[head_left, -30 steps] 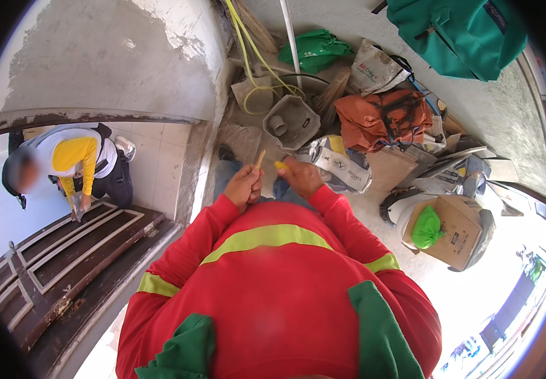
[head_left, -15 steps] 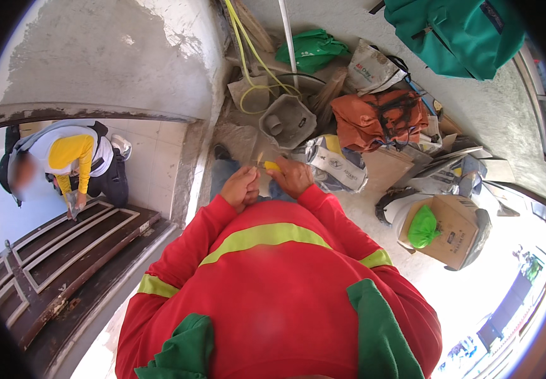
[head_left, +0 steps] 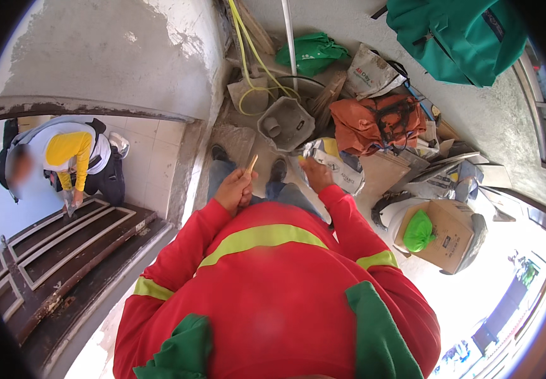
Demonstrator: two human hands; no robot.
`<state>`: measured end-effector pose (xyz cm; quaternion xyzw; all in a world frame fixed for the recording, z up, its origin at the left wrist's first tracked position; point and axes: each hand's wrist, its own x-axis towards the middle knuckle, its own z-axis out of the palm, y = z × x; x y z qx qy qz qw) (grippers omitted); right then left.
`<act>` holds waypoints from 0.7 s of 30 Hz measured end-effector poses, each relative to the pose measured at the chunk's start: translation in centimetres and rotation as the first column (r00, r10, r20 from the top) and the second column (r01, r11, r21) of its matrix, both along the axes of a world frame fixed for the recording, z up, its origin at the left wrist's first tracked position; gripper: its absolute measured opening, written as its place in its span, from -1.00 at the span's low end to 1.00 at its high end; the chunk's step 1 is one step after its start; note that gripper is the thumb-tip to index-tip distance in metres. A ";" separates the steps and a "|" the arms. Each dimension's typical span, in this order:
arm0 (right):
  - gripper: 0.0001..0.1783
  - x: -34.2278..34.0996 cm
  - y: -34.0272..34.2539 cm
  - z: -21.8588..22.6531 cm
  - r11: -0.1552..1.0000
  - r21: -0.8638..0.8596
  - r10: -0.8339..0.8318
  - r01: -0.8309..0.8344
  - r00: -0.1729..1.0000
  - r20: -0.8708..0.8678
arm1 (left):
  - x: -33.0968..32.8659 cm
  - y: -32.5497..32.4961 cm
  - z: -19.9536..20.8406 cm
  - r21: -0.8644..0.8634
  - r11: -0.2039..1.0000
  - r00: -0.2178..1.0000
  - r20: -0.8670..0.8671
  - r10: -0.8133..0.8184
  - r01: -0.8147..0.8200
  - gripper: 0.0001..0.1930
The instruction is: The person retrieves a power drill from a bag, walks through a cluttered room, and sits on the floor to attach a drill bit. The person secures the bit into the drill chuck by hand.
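In front of my waist, my left hand (head_left: pixel 235 191) is closed around a slim tan stick (head_left: pixel 251 165) that looks wooden. Its upper end points up and slightly right out of my fist. Apart from it, to the right, my right hand (head_left: pixel 318 174) grips a small yellow object (head_left: pixel 302 162). Most of that object is hidden by my fingers, so its kind does not show. Below the hands are my jeans and dark shoes (head_left: pixel 278 169).
A grey basin (head_left: pixel 285 124), a yellow hose (head_left: pixel 240 38), an orange-red bag (head_left: pixel 379 123) and sacks lie ahead. At right stands a cardboard box (head_left: pixel 453 237) with a green plastic bag. On the left, a person (head_left: pixel 74 151) bends over a dark panelled door (head_left: pixel 64 252).
My hands have moved apart: the right has gone rightward with the yellow object, and the left has shifted slightly left. The tan stick now shows more clearly above my left fist.
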<state>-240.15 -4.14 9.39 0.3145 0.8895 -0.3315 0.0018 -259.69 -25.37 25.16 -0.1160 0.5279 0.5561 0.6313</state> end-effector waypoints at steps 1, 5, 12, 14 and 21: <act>-0.63 -1.7 -1.2 2.4 0.998 -0.024 0.054 -0.056 0.997 -0.058 | -0.4 0.6 0.0 -0.020 1.000 0.999 -0.041 0.017 -0.018 -0.81; -0.58 -6.3 -4.1 9.4 0.963 -0.120 0.210 -0.241 0.951 -0.226 | 0.1 1.4 -0.6 -0.017 0.999 0.992 -0.119 -0.044 0.042 -0.79; -0.64 -6.5 -3.7 9.3 0.993 -0.047 0.101 -0.110 0.983 -0.155 | 0.0 1.1 -0.9 -0.011 0.993 0.972 -0.207 -0.114 0.114 -0.76; -0.61 -6.1 -4.2 8.3 0.995 0.012 0.098 -0.097 0.975 -0.198 | 0.0 0.9 -0.4 -0.008 0.990 0.963 -0.234 -0.136 0.137 -0.74; -0.63 -2.3 0.4 3.1 0.991 -0.094 -0.107 0.100 0.991 -0.080 | -0.6 0.6 1.1 -0.031 0.997 0.977 -0.200 -0.073 0.068 -0.68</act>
